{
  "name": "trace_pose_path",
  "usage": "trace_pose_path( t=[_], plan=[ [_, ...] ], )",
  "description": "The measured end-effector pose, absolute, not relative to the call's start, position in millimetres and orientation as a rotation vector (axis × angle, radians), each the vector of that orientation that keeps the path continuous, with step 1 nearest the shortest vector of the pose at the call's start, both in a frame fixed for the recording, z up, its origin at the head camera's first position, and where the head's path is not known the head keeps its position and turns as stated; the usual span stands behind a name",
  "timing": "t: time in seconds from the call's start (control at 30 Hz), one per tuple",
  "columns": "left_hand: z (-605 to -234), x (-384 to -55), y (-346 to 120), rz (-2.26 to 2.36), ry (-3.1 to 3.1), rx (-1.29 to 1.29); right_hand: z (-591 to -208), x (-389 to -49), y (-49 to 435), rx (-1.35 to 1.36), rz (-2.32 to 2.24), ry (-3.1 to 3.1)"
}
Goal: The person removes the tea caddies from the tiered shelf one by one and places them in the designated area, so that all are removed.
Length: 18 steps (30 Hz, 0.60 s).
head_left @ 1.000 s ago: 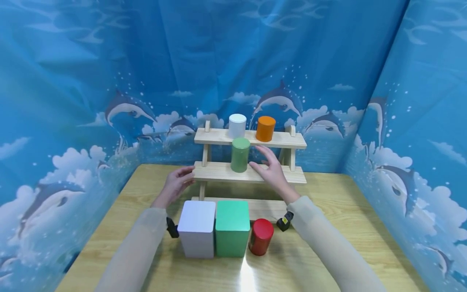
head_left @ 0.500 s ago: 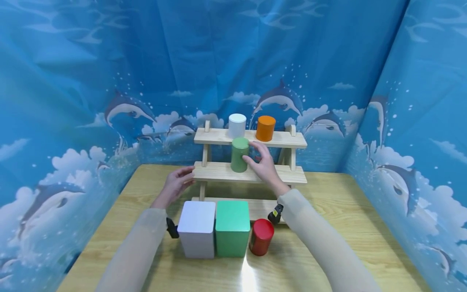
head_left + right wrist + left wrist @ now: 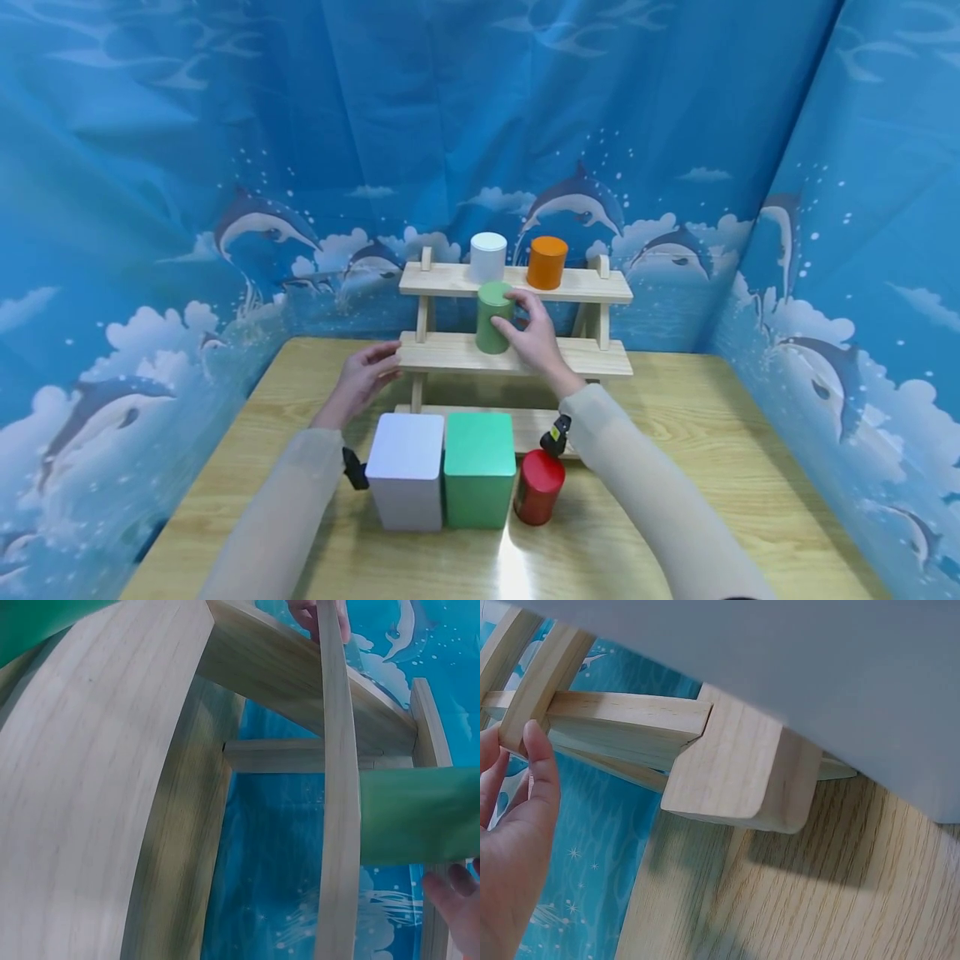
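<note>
A green cylinder (image 3: 491, 321) stands upright on the middle board of a three-tier wooden display stand (image 3: 442, 354). My right hand (image 3: 534, 337) holds it from the right side, thumb across its front and fingers at its upper right edge. In the right wrist view the thumb and fingertips (image 3: 442, 896) show close beside the green cylinder (image 3: 424, 814). At the left end of that same board, my left hand (image 3: 366, 377) pinches the wood between thumb and fingers, as the left wrist view shows on the board end (image 3: 536, 690).
On the top board stand a white cylinder (image 3: 488, 258) and an orange cylinder (image 3: 547, 263). In front of the stand, on the wooden table (image 3: 660, 433), are a white box (image 3: 406, 471), a green box (image 3: 478, 471) and a red cylinder (image 3: 538, 487). Blue dolphin-print curtains surround the table.
My right hand has moved left from beside the green cylinder and taken hold of it. The left hand has stayed on the board's end, and the cylinder stands in place.
</note>
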<state>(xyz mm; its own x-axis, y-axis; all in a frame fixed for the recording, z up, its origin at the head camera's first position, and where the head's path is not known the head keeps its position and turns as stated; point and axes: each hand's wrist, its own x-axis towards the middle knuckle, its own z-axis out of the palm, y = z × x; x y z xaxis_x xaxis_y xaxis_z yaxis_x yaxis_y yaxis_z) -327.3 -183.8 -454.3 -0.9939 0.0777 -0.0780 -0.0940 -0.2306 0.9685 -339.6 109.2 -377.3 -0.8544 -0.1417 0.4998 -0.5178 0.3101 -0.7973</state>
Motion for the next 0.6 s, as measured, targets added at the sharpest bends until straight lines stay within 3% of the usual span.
trace_pose_path(
  t=[0.4,0.6],
  plan=[
    [-459.7,-331.8,-183.8,2.391,1.898,-0.050,-383.0,-347.2,104.1,0.514,1.596,-2.217],
    [-460.3,-331.5,-184.7,2.386,1.895,-0.043,-367.1,-327.7,101.2,0.546,1.643,-2.156]
  ],
)
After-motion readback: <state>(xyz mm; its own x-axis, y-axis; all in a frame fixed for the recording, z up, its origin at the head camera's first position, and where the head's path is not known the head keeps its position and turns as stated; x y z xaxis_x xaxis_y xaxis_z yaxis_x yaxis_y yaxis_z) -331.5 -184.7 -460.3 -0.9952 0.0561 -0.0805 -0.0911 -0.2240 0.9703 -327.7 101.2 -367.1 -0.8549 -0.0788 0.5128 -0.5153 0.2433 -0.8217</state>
